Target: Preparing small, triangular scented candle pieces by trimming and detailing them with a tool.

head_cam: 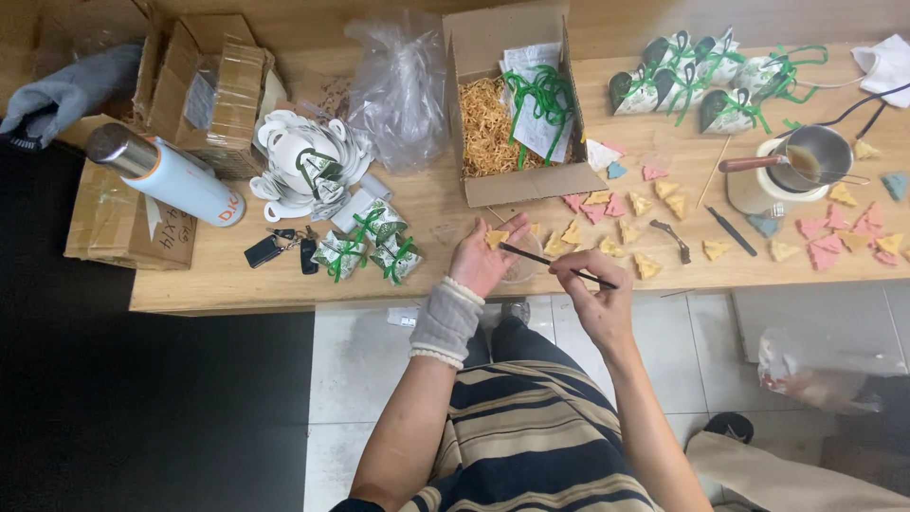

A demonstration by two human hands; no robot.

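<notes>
At the far left of the wooden table [237, 280] a grey cloth [66, 90] lies over cardboard, and a white flask [166, 173] with a steel cap lies on its side on a flat brown box [114, 228]. Next right, a stack of white paper shapes [303, 161] sits beside a set of keys [280, 246], with small white-and-green pouches [370, 242] tied with green ribbon just in front. A crumpled clear plastic bag [398, 90] stands behind them. An open cardboard box [517, 100] holds yellow paper shreds, printed sheets and green ribbon. The left hand [483, 256], wrist wrapped in a grey cuff, is held palm up at the table's edge with fingers loosely curled under a small yellow triangle [496, 237] resting on the palm. The right hand [597, 294] pinches a thin dark stick [555, 264] between thumb and fingers, its tip reaching toward the left palm. Pink, yellow and blue triangles [654, 204] are scattered on the table to the right, with black tweezers [730, 230] among them. A small metal pot [815, 156] with a wooden handle sits on a white stand, and more finished pouches [701, 81] lie behind it
</notes>
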